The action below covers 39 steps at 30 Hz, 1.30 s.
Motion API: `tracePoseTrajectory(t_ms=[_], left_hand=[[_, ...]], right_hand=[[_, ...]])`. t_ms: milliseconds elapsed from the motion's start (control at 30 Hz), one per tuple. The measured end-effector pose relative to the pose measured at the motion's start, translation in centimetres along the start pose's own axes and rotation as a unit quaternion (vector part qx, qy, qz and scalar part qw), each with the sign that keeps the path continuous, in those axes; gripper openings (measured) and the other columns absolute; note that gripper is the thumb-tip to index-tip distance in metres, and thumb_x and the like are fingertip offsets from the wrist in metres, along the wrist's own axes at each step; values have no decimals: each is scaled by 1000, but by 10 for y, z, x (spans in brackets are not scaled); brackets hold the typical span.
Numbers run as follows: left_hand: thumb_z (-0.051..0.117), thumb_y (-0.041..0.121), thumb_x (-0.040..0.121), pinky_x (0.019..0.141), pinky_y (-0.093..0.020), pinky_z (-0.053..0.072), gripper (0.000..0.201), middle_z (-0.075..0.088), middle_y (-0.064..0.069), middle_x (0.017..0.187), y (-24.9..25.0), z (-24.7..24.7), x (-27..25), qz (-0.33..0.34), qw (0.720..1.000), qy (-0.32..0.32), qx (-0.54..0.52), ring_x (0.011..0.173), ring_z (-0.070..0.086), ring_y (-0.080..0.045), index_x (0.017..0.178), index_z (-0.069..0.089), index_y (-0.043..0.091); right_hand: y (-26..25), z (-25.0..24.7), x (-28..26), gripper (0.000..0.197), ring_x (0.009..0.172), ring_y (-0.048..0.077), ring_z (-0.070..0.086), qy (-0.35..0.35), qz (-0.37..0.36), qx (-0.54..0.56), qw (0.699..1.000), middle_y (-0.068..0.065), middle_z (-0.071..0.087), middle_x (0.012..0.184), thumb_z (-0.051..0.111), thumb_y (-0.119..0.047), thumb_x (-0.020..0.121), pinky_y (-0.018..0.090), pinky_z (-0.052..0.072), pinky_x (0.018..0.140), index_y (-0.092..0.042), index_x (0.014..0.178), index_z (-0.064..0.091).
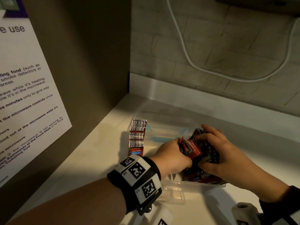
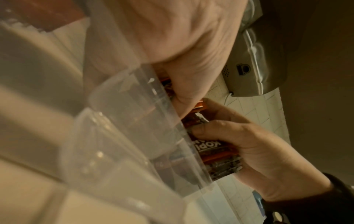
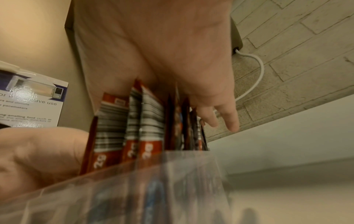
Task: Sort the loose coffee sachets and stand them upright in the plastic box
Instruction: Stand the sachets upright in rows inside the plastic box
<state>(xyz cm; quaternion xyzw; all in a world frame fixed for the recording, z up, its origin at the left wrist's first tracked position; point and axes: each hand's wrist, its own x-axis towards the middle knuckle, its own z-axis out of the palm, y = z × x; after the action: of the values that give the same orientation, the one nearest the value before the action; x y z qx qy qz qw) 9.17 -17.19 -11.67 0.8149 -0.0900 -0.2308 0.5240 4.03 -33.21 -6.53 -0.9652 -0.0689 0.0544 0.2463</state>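
I see the clear plastic box (image 1: pixel 164 118) sitting on the pale counter (image 1: pixel 90 153), close to the corner where a tall brown panel (image 1: pixel 84 62) meets the brick-patterned wall (image 1: pixel 227 46), and I take the box as my landmark. Both hands reach in at its near right end. My left hand (image 1: pixel 170 155) comes in over the near rim, fingers curled round a small bunch of red coffee sachets (image 1: pixel 190 147) that stand on edge inside the box. My right hand (image 1: pixel 215 148) meets it from the right, thumb and fingers clamped on a darker bunch of sachets (image 1: pixel 209 149) pressed against the red ones. In the right wrist view those packets (image 3: pixel 134 125) stand upright behind the clear wall, barcode faces outward, the right hand (image 3: pixel 172 53) spread over their tops. The left wrist view shows the right hand's thumb (image 2: pixel 208 133) pinching a packet printed with white letters just beyond the box's rim (image 2: pixel 172 118). More sachets (image 1: pixel 203 177) lie against the near wall inside the box, under the hands. Outside the box, touching its left wall, a neat row of sachets (image 1: pixel 138 135) lies overlapped on the counter with barcodes up. The far end of the box is see-through, with blue clips (image 1: pixel 184 131) showing. Left of the box a printed microwave notice (image 1: pixel 24 95) hangs on the brown panel, and a white cable (image 1: pixel 186 51) loops down the wall behind it.
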Motion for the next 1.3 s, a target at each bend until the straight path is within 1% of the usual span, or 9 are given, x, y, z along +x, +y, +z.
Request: tracePoseTrajectory(t_ms=[300, 600, 833, 967, 1033, 1067, 1133, 1200, 1300], left_hand=[[70, 13, 70, 92, -41, 53, 46, 68, -4, 106, 8, 5, -2, -11, 999, -9, -32, 102, 63, -23, 115, 61, 23], [71, 11, 71, 92, -42, 54, 46, 69, -4, 106, 8, 3, -3, -17, 999, -14, -43, 101, 64, -23, 115, 62, 23], [74, 13, 72, 92, -42, 54, 45, 69, -2, 105, 9, -4, -8, -11, 998, -8, -60, 101, 64, -22, 114, 61, 24], [69, 4, 79, 78, -27, 54, 26, 66, 3, 88, 15, -21, -16, 28, 994, 8, -107, 86, 64, -14, 91, 60, 26], [69, 4, 82, 64, -20, 51, 24, 65, 4, 81, 22, -34, -24, 42, 988, 12, -150, 74, 61, -9, 84, 58, 26], [69, 6, 83, 67, -23, 53, 21, 67, 0, 82, 26, -42, -28, 41, 984, 11, -172, 75, 62, -12, 84, 59, 25], [71, 14, 83, 81, -38, 54, 12, 71, -10, 94, 34, -54, -36, 33, 978, 19, -207, 89, 66, -21, 88, 64, 22], [74, 19, 82, 89, -48, 50, 9, 72, -7, 95, 38, -63, -39, 33, 970, 37, -240, 100, 64, -23, 89, 68, 23], [72, 18, 83, 93, -48, 50, 6, 74, -7, 91, 42, -68, -41, 47, 954, 55, -290, 99, 68, -28, 88, 70, 19]], right_hand=[[0, 2, 1, 63, 147, 21, 12, 9, 0, 13, 1000, -22, 10, 155, 74, -24, 73, 47, 29, 113, -53, 114, 36], [-10, -2, -3, 51, 145, 20, 18, 14, -19, 13, 1000, -24, 13, 153, 75, -43, 68, 47, 30, 113, -58, 105, 43], [-21, -6, -5, 59, 138, 14, 30, 47, -25, 6, 999, -22, 20, 151, 67, -56, 62, 47, 38, 106, -49, 117, 46], [-34, -14, -12, 52, 115, 3, 48, 217, -22, 118, 969, -27, 48, 123, 69, -40, 69, 31, 44, 93, -34, 115, 47], [-46, -19, -14, 36, 113, 7, 54, 321, -32, 176, 930, -17, 58, 116, 71, -33, 76, 36, 44, 96, -31, 105, 49], [-54, -20, -16, 31, 111, 8, 56, 344, -37, 202, 916, -13, 61, 113, 69, -31, 76, 40, 46, 96, -32, 98, 48], [-70, -17, -17, 28, 103, 12, 60, 327, -32, 229, 916, -10, 63, 107, 67, -27, 74, 45, 49, 92, -29, 92, 47], [-85, -7, -14, 31, 93, 21, 62, 240, 5, 215, 947, -7, 61, 101, 69, -22, 73, 48, 52, 84, -25, 93, 46], [-103, 10, -5, 37, 66, 13, 57, 126, 13, 166, 978, -1, 59, 88, 75, -24, 73, 31, 48, 56, -28, 86, 40]])
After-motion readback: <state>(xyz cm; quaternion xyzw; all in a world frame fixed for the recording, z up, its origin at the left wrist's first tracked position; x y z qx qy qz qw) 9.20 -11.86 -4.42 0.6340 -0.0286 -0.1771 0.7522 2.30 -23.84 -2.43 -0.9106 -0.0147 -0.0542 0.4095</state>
